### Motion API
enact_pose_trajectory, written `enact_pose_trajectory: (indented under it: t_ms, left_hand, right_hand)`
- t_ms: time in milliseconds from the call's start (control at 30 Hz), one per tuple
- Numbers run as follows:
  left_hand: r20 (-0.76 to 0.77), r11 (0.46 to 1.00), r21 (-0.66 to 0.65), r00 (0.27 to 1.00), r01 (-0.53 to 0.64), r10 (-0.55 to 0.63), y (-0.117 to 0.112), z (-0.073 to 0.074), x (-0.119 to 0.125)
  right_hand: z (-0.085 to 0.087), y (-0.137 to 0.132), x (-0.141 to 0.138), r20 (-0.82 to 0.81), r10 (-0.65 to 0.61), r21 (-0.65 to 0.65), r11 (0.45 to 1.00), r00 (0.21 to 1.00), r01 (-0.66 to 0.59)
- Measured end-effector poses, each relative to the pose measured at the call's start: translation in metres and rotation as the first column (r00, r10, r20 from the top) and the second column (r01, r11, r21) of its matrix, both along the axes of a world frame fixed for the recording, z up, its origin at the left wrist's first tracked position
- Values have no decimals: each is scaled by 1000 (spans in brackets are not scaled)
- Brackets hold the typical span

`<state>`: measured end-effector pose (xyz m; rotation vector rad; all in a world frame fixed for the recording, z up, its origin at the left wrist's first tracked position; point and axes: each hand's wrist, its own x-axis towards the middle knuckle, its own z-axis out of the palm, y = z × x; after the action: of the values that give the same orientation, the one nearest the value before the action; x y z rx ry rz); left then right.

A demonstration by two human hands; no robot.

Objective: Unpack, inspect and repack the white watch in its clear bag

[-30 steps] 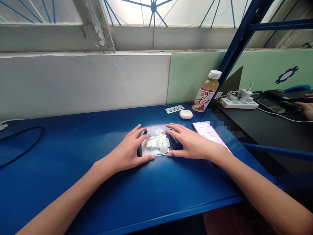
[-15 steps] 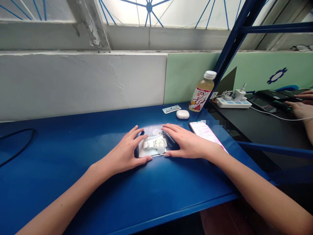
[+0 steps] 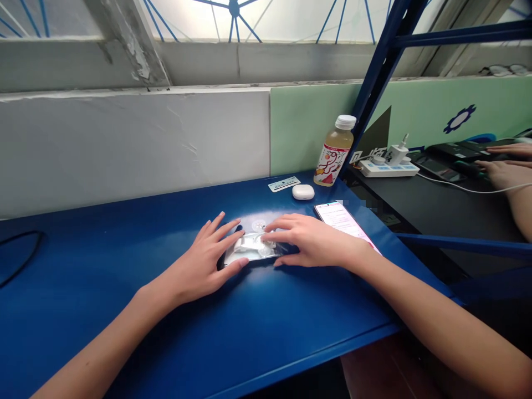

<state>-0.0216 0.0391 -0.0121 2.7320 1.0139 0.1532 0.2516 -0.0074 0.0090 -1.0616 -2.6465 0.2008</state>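
Note:
A pale wristwatch (image 3: 249, 243) lies inside a clear plastic bag (image 3: 231, 257) on the blue tabletop. Glare and my fingers hide part of its dial. At the bag's left end, my left hand (image 3: 211, 256) rests with fingers spread, thumb by the near edge and fingertips at the left and far side. From the right, my right hand (image 3: 310, 239) reaches over the bag, its fingertips on or just above the watch dial and its thumb apart near the bag's right corner. Neither hand is closed round anything.
Behind my right hand are a lit phone (image 3: 346, 223), a white earbud case (image 3: 303, 192), a card (image 3: 284, 184) and a drink bottle (image 3: 332, 158). A blue post (image 3: 376, 83) rises beside the bottle. Another person's hands (image 3: 505, 169) and a power strip (image 3: 388, 168) are at the right.
My right hand's fingers have moved left over the watch, covering part of its dial. My left fingers have spread wider. The whole view has shifted slightly.

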Motion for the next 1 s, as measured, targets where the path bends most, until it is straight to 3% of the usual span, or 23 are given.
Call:
enact_pose_trajectory:
  t_ms: [133,233,300,400,500,600,700,833,1000]
  left_hand:
    - [116,1000,5,993,-3,2,1,4,1]
    - [348,1000,9,937,3,-6,-2,10,4]
    - [497,999,-32,868,15,3,-6,15,7]
    - [543,979,-200,830,-21,129,-11,21,10]
    - [500,960,-270,842,-74,205,-11,20,11]
    - [479,981,-159,861,-109,173,-8,13,10]
    - [391,999,-3,920,-37,35,-9,6,10]
    - [259,997,73,965,7,-26,-11,-1,9]
    - [205,998,55,978,35,-45,-7,-6,6]
  right_hand:
    - [-2,0,-3,-113,5,124,992,994,9]
    - [-8,0,-7,-309,-72,243,958,948,152]
    - [-12,-1,-11,-467,-110,243,938,878,247]
    - [-14,-3,-17,-612,-166,83,959,773,272]
    - [-13,-4,-21,-622,-285,-150,957,729,246]
    - [-12,-3,-25,-586,-380,-288,923,716,254]
    - [-13,-2,-27,-566,-435,-334,898,700,288]
    - [-20,-1,-27,-523,-425,-270,905,739,330]
    - [-20,0,-18,-312,-225,67,964,923,258]
